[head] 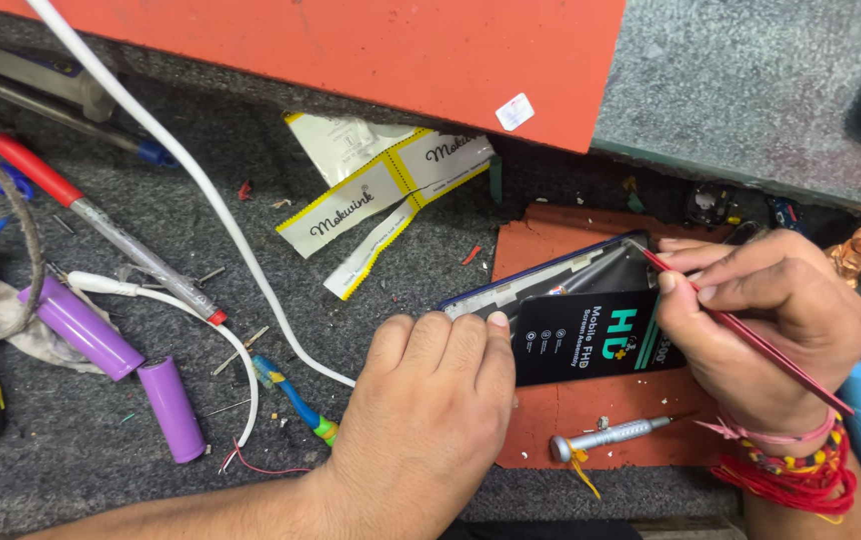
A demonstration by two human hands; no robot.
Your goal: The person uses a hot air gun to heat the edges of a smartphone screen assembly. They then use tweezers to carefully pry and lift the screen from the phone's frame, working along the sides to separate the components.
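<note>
Phone (pixel 561 280) partly under both hands, perhaps open-backed; red tool's (pixel 751 340) tip hidden.

Opened mobile phone (pixel 551 290): a thin, dark slab with a bluish frame edge, lying flat and slightly skewed on a red-orange mat, right of centre in the scene. Its long axis runs from near left to far right. A black printed label with green and white markings covers the near half of its upper face; the far half shows dark, glossy inner surfaces and a pale strip along the edge. Red-handled thin tool (pixel 751 335): a slender rod, tilted, its tip at the far right corner of the phone, its shaft running toward the near right, across the fingers that grip it.
</note>
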